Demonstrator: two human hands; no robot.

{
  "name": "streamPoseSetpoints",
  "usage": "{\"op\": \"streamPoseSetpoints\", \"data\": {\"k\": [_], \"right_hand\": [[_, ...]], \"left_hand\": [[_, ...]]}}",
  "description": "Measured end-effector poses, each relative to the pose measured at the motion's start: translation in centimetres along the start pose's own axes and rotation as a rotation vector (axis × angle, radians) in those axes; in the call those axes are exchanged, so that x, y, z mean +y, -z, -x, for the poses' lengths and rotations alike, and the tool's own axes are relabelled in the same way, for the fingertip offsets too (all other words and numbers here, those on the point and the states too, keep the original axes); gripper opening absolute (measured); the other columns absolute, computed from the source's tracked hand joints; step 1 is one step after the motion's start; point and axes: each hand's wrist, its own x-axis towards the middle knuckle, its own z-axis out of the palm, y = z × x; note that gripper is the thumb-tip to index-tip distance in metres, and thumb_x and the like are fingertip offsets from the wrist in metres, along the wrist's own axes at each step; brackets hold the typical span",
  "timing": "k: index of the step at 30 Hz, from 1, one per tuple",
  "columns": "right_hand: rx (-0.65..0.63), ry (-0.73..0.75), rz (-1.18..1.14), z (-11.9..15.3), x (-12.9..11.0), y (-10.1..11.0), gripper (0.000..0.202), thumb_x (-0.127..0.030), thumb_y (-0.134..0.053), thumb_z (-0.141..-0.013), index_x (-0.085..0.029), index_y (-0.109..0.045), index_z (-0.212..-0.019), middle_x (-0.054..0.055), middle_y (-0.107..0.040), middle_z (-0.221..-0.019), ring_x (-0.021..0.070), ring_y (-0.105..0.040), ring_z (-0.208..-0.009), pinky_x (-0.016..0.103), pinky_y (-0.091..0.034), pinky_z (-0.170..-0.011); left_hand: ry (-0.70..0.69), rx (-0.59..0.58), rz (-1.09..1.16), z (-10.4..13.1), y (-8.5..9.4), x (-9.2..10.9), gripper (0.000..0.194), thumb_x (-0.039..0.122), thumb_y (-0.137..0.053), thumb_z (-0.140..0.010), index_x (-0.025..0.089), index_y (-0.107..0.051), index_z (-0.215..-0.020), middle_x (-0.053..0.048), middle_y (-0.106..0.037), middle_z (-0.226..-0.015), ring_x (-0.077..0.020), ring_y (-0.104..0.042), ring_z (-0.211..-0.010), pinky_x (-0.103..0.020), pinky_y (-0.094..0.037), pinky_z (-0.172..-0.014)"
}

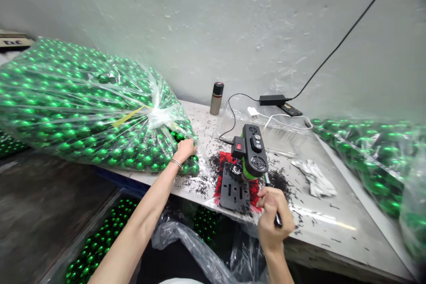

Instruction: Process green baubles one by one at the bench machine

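My right hand [274, 215] is wrapped round the black-gripped lever [278, 220] of a small black bench drill press [254, 151]. The machine's slotted base plate [234, 191] rests on a red cloth [219, 182] strewn with black shavings. My left hand [186, 150] reaches in at the torn side of a large clear plastic bag [159, 117], among shiny green balls [191, 166]. Its fingers are hidden by the hand itself and the balls, so whatever they may hold does not show.
Behind the press stand a spray can [217, 98], a power adapter [273, 100] and a clear plastic tray [282, 140]. White gloves [314, 178] lie to the right, near another bag of green balls [369, 159]. Below the table edge are more green balls [96, 239] and crumpled plastic [189, 239].
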Motion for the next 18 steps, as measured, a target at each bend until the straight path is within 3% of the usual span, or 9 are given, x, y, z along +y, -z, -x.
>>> {"op": "streamPoseSetpoints", "data": {"k": [5,7,10,13,18], "right_hand": [[-0.023,0.019,0.009,0.0,0.0,0.1,0.028,-0.009,-0.048,-0.095,-0.02,-0.054,-0.07,-0.001,-0.058,-0.07,0.0136,-0.059,-0.068,0.028,-0.044,-0.063],[-0.019,0.021,0.006,-0.1,0.0,0.1,0.029,-0.009,-0.048,-0.095,-0.02,-0.054,-0.069,0.0,-0.059,-0.07,0.0141,-0.059,-0.068,0.029,-0.044,-0.063],[-0.013,0.022,0.005,-0.3,-0.1,0.0,0.028,-0.01,-0.048,-0.095,-0.02,-0.054,-0.069,0.0,-0.059,-0.07,0.0143,-0.059,-0.068,0.029,-0.043,-0.063],[-0.002,0.013,0.001,-0.7,-0.5,0.1,0.028,-0.011,-0.048,-0.095,-0.021,-0.054,-0.07,0.0,-0.059,-0.069,0.0143,-0.059,-0.067,0.029,-0.042,-0.063],[-0.03,-0.036,-0.02,-2.6,-1.5,0.4,0.029,-0.013,-0.047,-0.097,-0.021,-0.052,-0.069,-0.001,-0.057,-0.068,0.0134,-0.057,-0.065,0.029,-0.041,-0.06]], "left_hand": [[-0.055,-0.02,0.342,2.1,0.8,-0.8,0.028,0.024,-0.061,-0.092,0.014,-0.066,-0.118,-0.011,-0.076,-0.11,-0.0219,-0.072,-0.104,-0.033,-0.055,-0.093],[-0.05,-0.069,0.724,3.7,0.6,-1.4,0.033,0.029,-0.06,-0.094,0.013,-0.062,-0.123,-0.012,-0.076,-0.111,-0.019,-0.073,-0.098,-0.03,-0.057,-0.088],[0.049,-0.19,1.272,6.4,-0.5,-1.7,0.032,0.03,-0.07,-0.088,0.014,-0.067,-0.116,-0.011,-0.077,-0.105,-0.0173,-0.073,-0.089,-0.025,-0.058,-0.074],[0.14,-0.3,1.402,8.7,-2.5,-0.9,0.025,0.03,-0.076,-0.083,0.014,-0.072,-0.101,-0.01,-0.077,-0.1,-0.0164,-0.072,-0.083,-0.023,-0.057,-0.068],[0.163,-0.352,1.385,11.4,-7.1,1.9,0.026,0.027,-0.078,-0.08,0.016,-0.069,-0.102,-0.008,-0.076,-0.101,-0.0188,-0.073,-0.093,-0.034,-0.059,-0.091]]}}
